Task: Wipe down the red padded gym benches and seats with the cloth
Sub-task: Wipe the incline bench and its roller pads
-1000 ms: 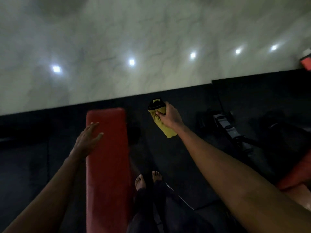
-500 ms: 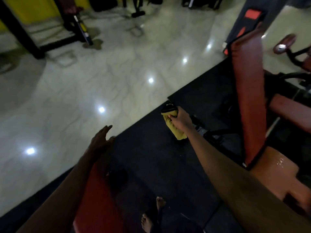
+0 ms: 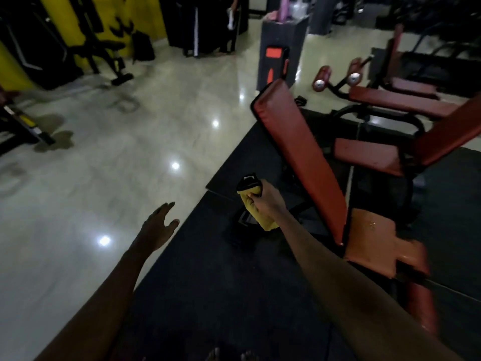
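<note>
Head view looks down over a dim gym where a black floor mat (image 3: 208, 269) meets pale glossy tile (image 3: 117, 165). Out front, the right hand (image 3: 265, 201) grips a yellow cloth (image 3: 256, 212) in a closed fist, with a dark edge of it sticking out the top. The left hand (image 3: 156, 230) hangs in the air over the mat's edge, fingers spread and holding nothing. Just right of the cloth stands a tilted red backrest (image 3: 299, 157) with its orange-red seat (image 3: 372, 243) below. More red benches (image 3: 400, 102) sit further right. A dark pillar (image 3: 281, 48) rises behind the backrest, and black machines (image 3: 104, 48) line a yellow wall (image 3: 78, 19).
</note>
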A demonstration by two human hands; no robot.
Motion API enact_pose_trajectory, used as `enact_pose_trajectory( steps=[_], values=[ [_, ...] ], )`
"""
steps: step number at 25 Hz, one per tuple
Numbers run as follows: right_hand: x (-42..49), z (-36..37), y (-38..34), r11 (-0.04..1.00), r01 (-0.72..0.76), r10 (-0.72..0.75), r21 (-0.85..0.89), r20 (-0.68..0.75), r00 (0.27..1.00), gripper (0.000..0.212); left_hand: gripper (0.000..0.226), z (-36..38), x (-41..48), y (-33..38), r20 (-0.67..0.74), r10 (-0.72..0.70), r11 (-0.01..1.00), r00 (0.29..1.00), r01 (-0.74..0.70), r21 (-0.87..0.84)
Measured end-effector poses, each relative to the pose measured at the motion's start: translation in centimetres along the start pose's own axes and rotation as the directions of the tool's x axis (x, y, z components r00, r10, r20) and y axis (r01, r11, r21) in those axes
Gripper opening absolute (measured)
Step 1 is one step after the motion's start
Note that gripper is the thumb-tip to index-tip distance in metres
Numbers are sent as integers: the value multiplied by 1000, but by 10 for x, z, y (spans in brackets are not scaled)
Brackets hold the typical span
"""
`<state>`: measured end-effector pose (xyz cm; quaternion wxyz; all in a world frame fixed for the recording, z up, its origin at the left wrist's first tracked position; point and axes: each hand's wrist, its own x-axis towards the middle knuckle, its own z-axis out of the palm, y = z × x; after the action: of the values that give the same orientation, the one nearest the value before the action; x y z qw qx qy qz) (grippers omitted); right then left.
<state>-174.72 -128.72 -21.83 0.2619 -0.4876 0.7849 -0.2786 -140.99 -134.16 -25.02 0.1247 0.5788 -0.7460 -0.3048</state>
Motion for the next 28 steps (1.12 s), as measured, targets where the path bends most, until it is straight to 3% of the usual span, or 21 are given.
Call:
enact_pose_trajectory(
  steps=[5, 10, 17, 22, 28],
  values=[
    [5, -36, 6, 995, -87, 93, 37, -184, 979, 45, 63, -17, 60, 49, 71, 205, 977, 976, -209, 48],
    [12, -61, 24, 981, -153, 184, 119, -321, 929, 42, 59, -42, 126, 100, 23, 324, 946, 946, -324, 19],
    [86, -101, 50, 958, -180, 257, 223, -392, 883, 42, 54, -16, 235, 199, 64, 497, 867, 866, -498, 7],
    [167, -127, 43, 939, -124, 263, 320, -438, 859, 47, 53, 0, 312, 247, 85, 493, 870, 866, -491, -37],
    [207, -81, 29, 907, -41, 221, 420, -390, 894, 33, 54, 11, 363, 278, 51, 570, 821, 820, -566, -80]
  ],
)
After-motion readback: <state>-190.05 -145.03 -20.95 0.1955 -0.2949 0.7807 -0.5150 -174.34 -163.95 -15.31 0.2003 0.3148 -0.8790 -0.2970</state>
